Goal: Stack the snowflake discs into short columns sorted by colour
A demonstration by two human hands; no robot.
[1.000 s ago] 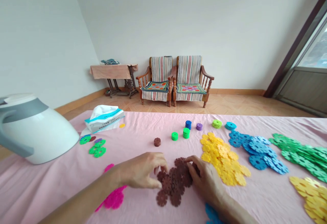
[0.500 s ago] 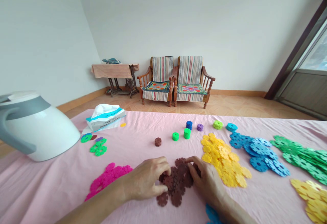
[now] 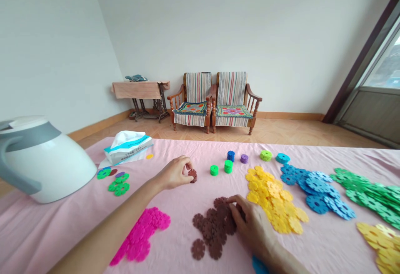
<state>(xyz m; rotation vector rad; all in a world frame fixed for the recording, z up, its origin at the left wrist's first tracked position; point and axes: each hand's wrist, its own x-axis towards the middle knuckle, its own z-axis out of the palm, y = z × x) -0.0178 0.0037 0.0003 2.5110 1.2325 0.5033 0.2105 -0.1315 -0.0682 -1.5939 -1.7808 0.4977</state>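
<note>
My left hand (image 3: 175, 173) is closed in a pinch on a brown snowflake disc at the small brown stack (image 3: 194, 177); its fingertips partly cover the stack. Nearer to me lies a loose pile of brown snowflake discs (image 3: 212, 229). At the right edge of that pile is my right hand (image 3: 251, 222), its fingers bent and closed on a brown disc, partly hidden by the hand. Pink discs (image 3: 140, 234) lie below my left forearm. Yellow discs (image 3: 275, 199) are heaped just beyond my right hand.
Small stacks in green (image 3: 228, 166), dark blue (image 3: 231, 156), purple (image 3: 244, 158), lime (image 3: 266, 155) and light blue (image 3: 283, 158) stand farther back. Blue discs (image 3: 315, 186) and green discs (image 3: 371, 194) spread rightward. A kettle (image 3: 65, 165) and tissue pack (image 3: 128, 151) stand left on the pink cloth.
My left hand has moved from the brown pile forward and left to the small brown stack, uncovering the pile's left side. My right hand has stayed at the pile.
</note>
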